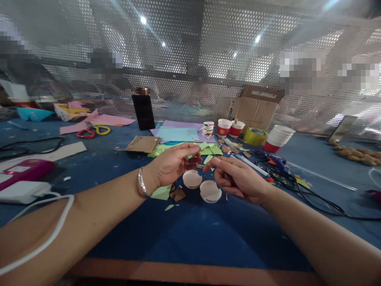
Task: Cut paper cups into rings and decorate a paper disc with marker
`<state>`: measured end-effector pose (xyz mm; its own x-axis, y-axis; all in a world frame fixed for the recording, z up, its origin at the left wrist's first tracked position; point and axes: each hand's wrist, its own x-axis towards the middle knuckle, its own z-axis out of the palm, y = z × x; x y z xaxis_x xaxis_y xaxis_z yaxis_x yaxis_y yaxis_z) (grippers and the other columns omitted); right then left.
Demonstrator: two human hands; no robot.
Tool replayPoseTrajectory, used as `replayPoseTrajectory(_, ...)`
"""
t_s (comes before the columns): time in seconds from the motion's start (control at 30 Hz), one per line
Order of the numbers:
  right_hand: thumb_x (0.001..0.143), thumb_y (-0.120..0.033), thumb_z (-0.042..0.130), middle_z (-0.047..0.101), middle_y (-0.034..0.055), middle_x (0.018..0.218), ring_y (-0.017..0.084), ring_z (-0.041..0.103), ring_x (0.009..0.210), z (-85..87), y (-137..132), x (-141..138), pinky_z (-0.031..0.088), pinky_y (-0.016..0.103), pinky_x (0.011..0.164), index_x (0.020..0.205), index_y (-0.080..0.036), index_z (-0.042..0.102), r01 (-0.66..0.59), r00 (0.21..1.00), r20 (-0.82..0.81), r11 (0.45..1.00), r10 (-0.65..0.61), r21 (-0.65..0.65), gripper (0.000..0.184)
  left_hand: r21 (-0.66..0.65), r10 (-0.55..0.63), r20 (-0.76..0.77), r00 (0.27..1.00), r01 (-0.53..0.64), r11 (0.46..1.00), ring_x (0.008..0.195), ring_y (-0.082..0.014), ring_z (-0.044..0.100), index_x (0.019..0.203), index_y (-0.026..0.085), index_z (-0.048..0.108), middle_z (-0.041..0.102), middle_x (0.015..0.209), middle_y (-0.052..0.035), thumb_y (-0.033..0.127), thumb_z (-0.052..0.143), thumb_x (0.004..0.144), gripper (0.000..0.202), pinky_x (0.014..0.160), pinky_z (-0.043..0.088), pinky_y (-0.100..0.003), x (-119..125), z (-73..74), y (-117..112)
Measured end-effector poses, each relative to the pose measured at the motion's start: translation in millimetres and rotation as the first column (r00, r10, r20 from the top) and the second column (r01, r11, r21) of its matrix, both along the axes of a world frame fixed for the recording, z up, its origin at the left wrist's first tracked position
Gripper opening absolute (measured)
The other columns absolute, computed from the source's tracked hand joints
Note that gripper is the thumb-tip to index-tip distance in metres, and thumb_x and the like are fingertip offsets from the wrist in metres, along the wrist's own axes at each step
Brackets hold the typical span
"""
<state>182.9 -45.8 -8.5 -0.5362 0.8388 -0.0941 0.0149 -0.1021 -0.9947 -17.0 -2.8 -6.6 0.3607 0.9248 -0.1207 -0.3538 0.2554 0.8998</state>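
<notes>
My left hand (174, 163), with a silver bangle on its wrist, is held over the blue table (184, 234) with fingers pinched together on a small thin piece I cannot make out. My right hand (236, 178) sits just to its right, fingers curled and pinched toward the same spot. Directly below the two hands lie two cut white paper cup pieces (202, 184) and a small brown card scrap (177, 194). Green paper scraps (162, 192) lie beside my left wrist.
Sheets of coloured paper (178, 133), a dark bottle (143, 109), red-and-white paper cups (230, 128), a stack of cups (278, 139), a tape roll (255, 136), a glue gun (276, 162) with black cable, scissors (93, 131), a cardboard box (257, 105). A perforated metal screen stands behind.
</notes>
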Motion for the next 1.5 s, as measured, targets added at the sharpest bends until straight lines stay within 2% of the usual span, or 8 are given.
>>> replayPoseTrajectory(0.2,0.102,-0.053,0.039,0.036,-0.0103,0.052,0.002,0.024,0.029,-0.4,-2,3,0.016,0.016,0.031,0.101,-0.017,0.063,-0.110,0.989,-0.111,0.987,0.098,-0.113,0.044,-0.027,0.010,0.013,1.000,-0.009,1.000,0.073,-0.0120,0.064,0.082,0.014,0.067,0.062,0.081,-0.0003,0.017,0.067,0.088,0.008,0.069,0.051,-0.026,4,4.0,-6)
replayPoseTrajectory(0.43,0.102,-0.055,0.033,0.032,-0.0108,0.050,0.003,0.019,0.029,0.0,0,2,0.014,0.016,0.030,0.100,-0.017,0.063,-0.140,0.980,-0.160,0.979,0.117,-0.145,0.048,-0.032,0.013,0.006,1.000,-0.013,0.999,0.073,-0.0115,0.063,0.082,0.014,0.066,0.061,0.081,-0.0004,0.015,0.063,0.091,0.009,0.070,0.052,-0.026,5,7.0,-9)
replayPoseTrajectory(0.63,0.101,-0.061,0.030,0.033,-0.0110,0.049,0.003,0.018,0.029,-1.2,1,3,0.014,0.016,0.030,0.100,-0.018,0.063,-0.132,0.978,-0.184,0.978,0.101,-0.164,0.054,-0.026,0.006,0.022,1.000,-0.006,1.000,0.074,-0.0114,0.064,0.083,0.014,0.065,0.062,0.081,0.0004,0.015,0.066,0.089,0.006,0.070,0.051,-0.025,5,5.6,-9)
replayPoseTrajectory(0.77,0.100,-0.064,0.030,0.034,-0.0110,0.048,0.003,0.017,0.029,-2.3,2,4,0.014,0.016,0.029,0.099,-0.017,0.063,-0.128,0.975,-0.201,0.977,0.093,-0.172,0.057,0.022,-0.018,0.008,1.000,0.018,1.000,0.074,-0.0115,0.063,0.084,0.014,0.066,0.063,0.079,0.0002,0.016,0.068,0.087,0.004,0.071,0.050,-0.025,6,2.7,-9)
replayPoseTrajectory(1.03,0.098,-0.066,0.031,0.033,-0.0112,0.045,0.003,0.018,0.028,-2.3,3,3,0.014,0.015,0.028,0.090,-0.016,0.064,-0.133,0.972,-0.219,0.974,0.091,-0.186,0.060,0.143,-0.100,-0.098,0.990,0.114,0.983,0.079,-0.0127,0.062,0.087,0.015,0.067,0.066,0.086,-0.0014,0.027,0.079,0.079,0.019,0.078,0.047,-0.029,6,-9.2,-6)
replayPoseTrajectory(1.13,0.098,-0.067,0.032,0.032,-0.0110,0.044,0.003,0.019,0.027,-2.7,2,3,0.015,0.014,0.028,0.084,-0.016,0.063,-0.122,0.976,-0.201,0.975,0.083,-0.187,0.061,0.195,-0.124,-0.143,0.982,0.151,0.969,0.077,-0.0122,0.060,0.088,0.015,0.067,0.065,0.084,-0.0006,0.033,0.081,0.077,0.025,0.075,0.045,-0.028,6,-11.9,-7)
replayPoseTrajectory(1.3,0.097,-0.066,0.037,0.029,-0.0110,0.042,0.002,0.018,0.026,-2.5,2,2,0.015,0.013,0.026,0.074,-0.017,0.059,-0.072,0.987,-0.155,0.980,0.043,-0.186,0.058,0.230,-0.134,-0.172,0.976,0.172,0.958,0.074,-0.0105,0.058,0.087,0.015,0.067,0.063,0.081,0.0008,0.036,0.081,0.077,0.027,0.071,0.043,-0.026,6,-11.4,-8)
replayPoseTrajectory(1.5,0.095,-0.065,0.043,0.028,-0.0114,0.041,0.002,0.019,0.026,-2.5,2,1,0.015,0.012,0.026,0.069,-0.018,0.055,-0.038,0.991,-0.131,0.985,0.016,-0.167,0.055,0.253,-0.139,-0.201,0.970,0.188,0.949,0.076,-0.0122,0.060,0.090,0.013,0.067,0.067,0.082,-0.0023,0.037,0.079,0.078,0.029,0.072,0.044,-0.026,6,-8.3,-9)
